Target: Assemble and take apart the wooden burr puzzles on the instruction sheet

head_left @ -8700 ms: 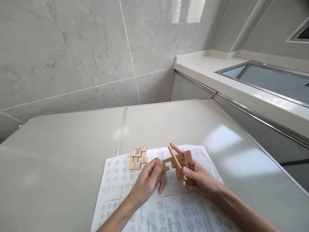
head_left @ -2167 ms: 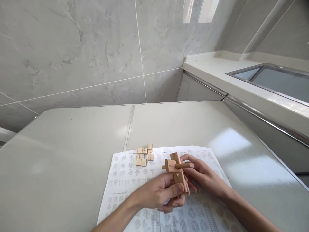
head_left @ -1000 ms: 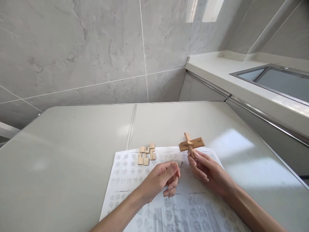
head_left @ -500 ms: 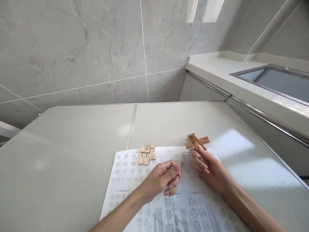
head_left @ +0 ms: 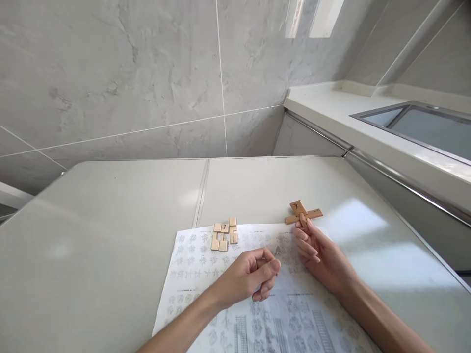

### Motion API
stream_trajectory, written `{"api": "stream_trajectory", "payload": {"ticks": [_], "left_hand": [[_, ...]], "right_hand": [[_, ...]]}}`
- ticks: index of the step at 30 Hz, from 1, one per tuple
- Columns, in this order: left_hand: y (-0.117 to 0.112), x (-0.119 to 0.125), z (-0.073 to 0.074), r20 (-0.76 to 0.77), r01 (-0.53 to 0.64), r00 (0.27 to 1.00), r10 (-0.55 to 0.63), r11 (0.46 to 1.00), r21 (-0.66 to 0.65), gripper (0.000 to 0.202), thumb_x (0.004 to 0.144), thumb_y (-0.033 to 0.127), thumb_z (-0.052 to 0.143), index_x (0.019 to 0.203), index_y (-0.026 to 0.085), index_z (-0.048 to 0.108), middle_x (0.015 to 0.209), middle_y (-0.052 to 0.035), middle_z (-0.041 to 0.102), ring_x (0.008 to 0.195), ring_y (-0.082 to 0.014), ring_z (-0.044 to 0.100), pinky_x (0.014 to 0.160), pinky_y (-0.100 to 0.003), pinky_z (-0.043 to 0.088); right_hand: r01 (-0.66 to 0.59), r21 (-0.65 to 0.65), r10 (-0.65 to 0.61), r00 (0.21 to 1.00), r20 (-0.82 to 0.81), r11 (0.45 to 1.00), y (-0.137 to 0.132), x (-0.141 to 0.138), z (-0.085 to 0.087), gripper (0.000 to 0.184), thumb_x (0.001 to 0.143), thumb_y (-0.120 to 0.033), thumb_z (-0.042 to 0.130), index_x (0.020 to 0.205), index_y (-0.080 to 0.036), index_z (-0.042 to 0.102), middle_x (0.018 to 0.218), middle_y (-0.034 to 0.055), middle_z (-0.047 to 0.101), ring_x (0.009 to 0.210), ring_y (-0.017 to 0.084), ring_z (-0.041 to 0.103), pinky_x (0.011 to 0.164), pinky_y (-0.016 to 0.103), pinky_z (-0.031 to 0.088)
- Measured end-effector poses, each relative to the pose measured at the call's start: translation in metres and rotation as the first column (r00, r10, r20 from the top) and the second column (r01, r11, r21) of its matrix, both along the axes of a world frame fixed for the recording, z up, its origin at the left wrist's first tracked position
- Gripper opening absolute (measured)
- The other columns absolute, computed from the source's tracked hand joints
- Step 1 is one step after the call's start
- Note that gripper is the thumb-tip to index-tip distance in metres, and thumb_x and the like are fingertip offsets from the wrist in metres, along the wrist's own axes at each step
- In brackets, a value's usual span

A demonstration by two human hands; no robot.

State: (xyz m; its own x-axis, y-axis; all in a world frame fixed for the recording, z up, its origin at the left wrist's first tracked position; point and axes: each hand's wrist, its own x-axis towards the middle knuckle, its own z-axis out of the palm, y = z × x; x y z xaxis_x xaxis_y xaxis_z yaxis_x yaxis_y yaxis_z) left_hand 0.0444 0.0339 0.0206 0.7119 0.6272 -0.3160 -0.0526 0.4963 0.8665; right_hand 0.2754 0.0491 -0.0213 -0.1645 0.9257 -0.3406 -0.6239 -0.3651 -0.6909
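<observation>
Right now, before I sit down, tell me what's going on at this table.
A person's right hand holds some crossed wooden pieces, one marked 3, by the near end, up by the far edge of a printed sheet. The left hand is loosely curled over the sheet, with nothing visible in it. Lighter pieces lie grouped at the sheet's far edge, beyond that hand.
</observation>
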Motion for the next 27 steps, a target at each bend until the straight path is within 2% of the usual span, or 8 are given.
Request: {"api": "stream_trajectory", "payload": {"ticks": [5, 8, 10, 11, 13, 15, 20, 27], "left_hand": [[0.004, -0.01, 0.011, -0.15, 0.16, 0.98, -0.13, 0.966, 0.203, 0.044, 0.099, 0.061, 0.061, 0.087, 0.019, 0.056, 0.063, 0.0056, 0.055, 0.053, -0.0085, 0.046, 0.057, -0.024, 0.04], [0.017, -0.027, 0.021, -0.269, 0.059, 0.961, 0.069, 0.897, 0.438, 0.045, 0.104, 0.06, 0.052, 0.09, 0.018, 0.062, 0.072, 0.0009, 0.06, 0.06, -0.011, 0.051, 0.059, -0.024, 0.043], [0.028, -0.041, 0.025, -0.378, 0.012, 0.869, 0.32, 0.749, 0.663, 0.043, 0.107, 0.057, 0.048, 0.095, 0.019, 0.065, 0.088, -0.0043, 0.067, 0.074, -0.0151, 0.058, 0.072, -0.029, 0.051], [0.033, -0.048, 0.026, -0.42, 0.071, 0.821, 0.386, 0.661, 0.747, 0.04, 0.105, 0.057, 0.053, 0.099, 0.02, 0.067, 0.1, -0.0071, 0.07, 0.089, -0.0194, 0.062, 0.082, -0.034, 0.054], [0.04, -0.063, 0.022, -0.481, 0.244, 0.777, 0.407, 0.51, 0.825, 0.043, 0.096, 0.058, 0.069, 0.124, 0.025, 0.067, 0.136, -0.0107, 0.065, 0.132, -0.0311, 0.052, 0.108, -0.047, 0.049], [0.043, -0.075, 0.015, -0.545, 0.371, 0.736, 0.402, 0.434, 0.821, 0.066, 0.091, 0.058, 0.075, 0.147, 0.031, 0.055, 0.161, -0.0095, 0.048, 0.152, -0.0367, 0.033, 0.119, -0.055, 0.042], [0.04, -0.089, -0.005, -0.6, 0.445, 0.685, 0.413, 0.414, 0.794, 0.078, 0.093, 0.056, 0.074, 0.16, 0.035, 0.042, 0.166, -0.007, 0.044, 0.155, -0.0356, 0.032, 0.122, -0.055, 0.041], [0.044, -0.087, -0.012, -0.552, 0.368, 0.705, 0.445, 0.437, 0.821, 0.061, 0.095, 0.052, 0.073, 0.149, 0.032, 0.053, 0.147, -0.0069, 0.061, 0.138, -0.0301, 0.049, 0.11, -0.046, 0.052]], "right_hand": [[-0.146, -0.029, 0.147, 0.988, 0.041, 0.989, -0.006, -0.004, 0.007, 0.031, 0.095, -0.052, 0.073, 0.096, -0.022, 0.065, 0.071, -0.0055, 0.045, 0.046, 0.005, 0.026, 0.035, 0.015, 0.027], [-0.295, -0.019, 0.295, 0.954, 0.056, 0.955, -0.011, -0.007, 0.009, 0.028, 0.093, -0.045, 0.078, 0.094, -0.02, 0.065, 0.073, -0.0047, 0.047, 0.048, 0.005, 0.032, 0.037, 0.015, 0.027], [-0.343, -0.008, 0.343, 0.937, 0.072, 0.939, -0.013, -0.008, 0.009, 0.026, 0.095, -0.043, 0.077, 0.095, -0.02, 0.064, 0.074, -0.004, 0.048, 0.05, 0.006, 0.036, 0.039, 0.016, 0.028], [-0.353, -0.005, 0.352, 0.932, 0.083, 0.936, -0.013, -0.009, 0.009, 0.026, 0.095, -0.043, 0.076, 0.095, -0.02, 0.064, 0.074, -0.0038, 0.049, 0.05, 0.006, 0.037, 0.04, 0.016, 0.029], [-0.358, -0.002, 0.357, 0.929, 0.099, 0.934, -0.013, -0.009, 0.009, 0.027, 0.096, -0.044, 0.076, 0.095, -0.021, 0.064, 0.074, -0.0035, 0.05, 0.051, 0.006, 0.038, 0.041, 0.017, 0.029], [-0.357, -0.002, 0.355, 0.93, 0.098, 0.934, -0.012, -0.009, 0.009, 0.027, 0.095, -0.045, 0.077, 0.094, -0.021, 0.063, 0.075, -0.0034, 0.051, 0.051, 0.006, 0.04, 0.042, 0.017, 0.03], [-0.355, -0.017, 0.355, 0.929, 0.104, 0.935, -0.011, -0.01, 0.01, 0.029, 0.093, -0.045, 0.079, 0.092, -0.021, 0.063, 0.075, -0.0031, 0.053, 0.053, 0.007, 0.044, 0.043, 0.018, 0.033], [-0.363, -0.014, 0.362, 0.927, 0.096, 0.932, -0.012, -0.012, 0.011, 0.029, 0.094, -0.044, 0.079, 0.094, -0.02, 0.063, 0.075, -0.0032, 0.056, 0.054, 0.007, 0.047, 0.045, 0.018, 0.035]]}}
